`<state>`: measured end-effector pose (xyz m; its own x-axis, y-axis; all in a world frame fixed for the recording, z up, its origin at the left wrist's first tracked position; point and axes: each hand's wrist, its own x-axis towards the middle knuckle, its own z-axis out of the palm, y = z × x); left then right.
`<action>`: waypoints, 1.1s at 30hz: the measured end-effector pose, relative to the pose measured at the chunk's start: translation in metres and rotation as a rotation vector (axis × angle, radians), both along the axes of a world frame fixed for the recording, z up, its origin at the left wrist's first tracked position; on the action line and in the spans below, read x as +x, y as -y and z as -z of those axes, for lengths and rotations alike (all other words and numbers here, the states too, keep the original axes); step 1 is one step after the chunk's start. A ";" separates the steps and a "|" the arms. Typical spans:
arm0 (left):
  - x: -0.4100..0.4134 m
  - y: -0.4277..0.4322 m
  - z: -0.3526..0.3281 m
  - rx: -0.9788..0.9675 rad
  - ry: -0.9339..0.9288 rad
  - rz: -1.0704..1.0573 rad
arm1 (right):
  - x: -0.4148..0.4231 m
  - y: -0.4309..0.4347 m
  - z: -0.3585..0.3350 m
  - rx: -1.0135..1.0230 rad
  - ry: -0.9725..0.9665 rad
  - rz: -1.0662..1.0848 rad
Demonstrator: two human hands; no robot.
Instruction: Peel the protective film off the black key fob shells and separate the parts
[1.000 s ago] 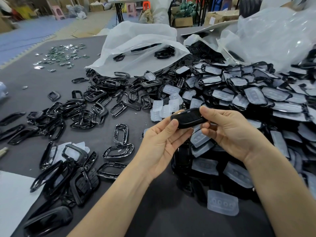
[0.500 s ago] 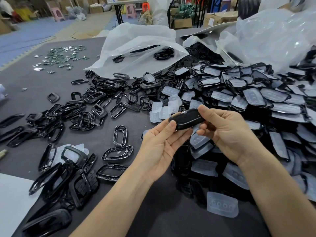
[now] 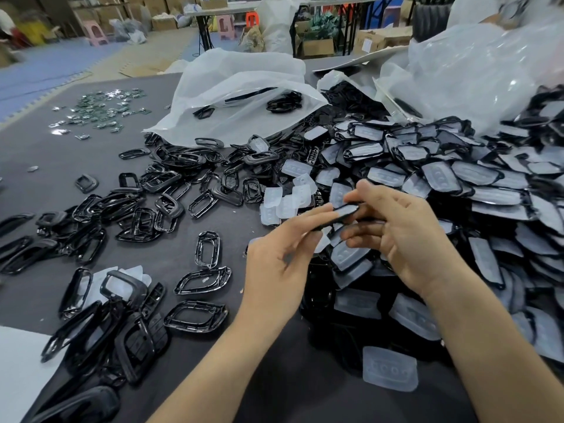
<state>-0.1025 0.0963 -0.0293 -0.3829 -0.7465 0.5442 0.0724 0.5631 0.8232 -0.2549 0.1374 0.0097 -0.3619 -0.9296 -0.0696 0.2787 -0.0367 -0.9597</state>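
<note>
Head view: left hand (image 3: 280,261) pinches the near end of one black shell (image 3: 338,213), and right hand (image 3: 406,236) grips its far end, fingers curled. The shell is held tilted above the heap of film-covered shells (image 3: 457,178). Bare frames (image 3: 152,209) are scattered at left on the dark table (image 3: 45,148).

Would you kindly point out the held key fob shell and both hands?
key fob shell (image 3: 338,215), head view, its middle
left hand (image 3: 274,270), head view, middle of hand
right hand (image 3: 406,236), head view, middle of hand
</note>
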 end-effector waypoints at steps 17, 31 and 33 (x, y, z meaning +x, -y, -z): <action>-0.004 -0.004 0.008 0.162 0.037 0.052 | -0.007 0.003 0.012 -0.068 -0.374 0.103; -0.003 0.002 0.013 0.022 0.082 -0.050 | -0.004 0.003 0.011 -0.079 -0.398 0.127; -0.003 0.002 0.012 0.017 0.091 -0.048 | -0.004 0.003 0.011 -0.080 -0.394 0.126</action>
